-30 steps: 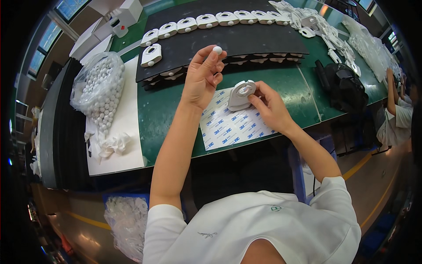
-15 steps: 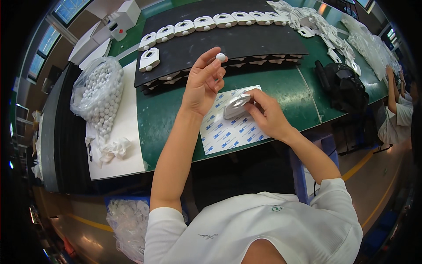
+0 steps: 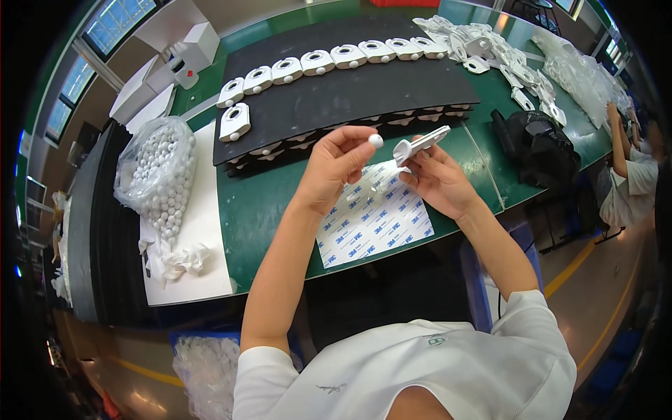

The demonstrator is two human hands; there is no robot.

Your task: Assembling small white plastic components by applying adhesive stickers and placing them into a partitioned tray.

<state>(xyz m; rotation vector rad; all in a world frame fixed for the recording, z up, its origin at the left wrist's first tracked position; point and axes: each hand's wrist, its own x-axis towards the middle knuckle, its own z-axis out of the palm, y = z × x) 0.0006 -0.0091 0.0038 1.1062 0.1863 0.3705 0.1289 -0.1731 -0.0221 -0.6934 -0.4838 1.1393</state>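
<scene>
Between the thumb and forefinger of my left hand (image 3: 336,166) is a small white ball (image 3: 376,141). My right hand (image 3: 442,178) grips a white plastic part (image 3: 420,145), turned edge-on, its rounded end toward the ball. A small gap separates ball and part. Below both hands lies a white sheet with blue print (image 3: 378,227) on the green table (image 3: 269,231). Beyond them, a row of similar white parts (image 3: 316,61), each with a ball at its edge, stands on a black foam board (image 3: 364,91); one more part (image 3: 234,122) sits in front at the left.
At left, a clear bag of white balls (image 3: 161,161) rests on a white board (image 3: 210,245) beside crumpled tissue (image 3: 185,259). Loose white parts (image 3: 504,63) pile up at the far right, near a plastic bag (image 3: 577,77) and a black mesh bag (image 3: 537,143). Another person (image 3: 626,182) works at right.
My left hand has come down and rightward with the ball. My right hand has lifted the white part off the sheet and tilted it edge-on, bringing the two close together.
</scene>
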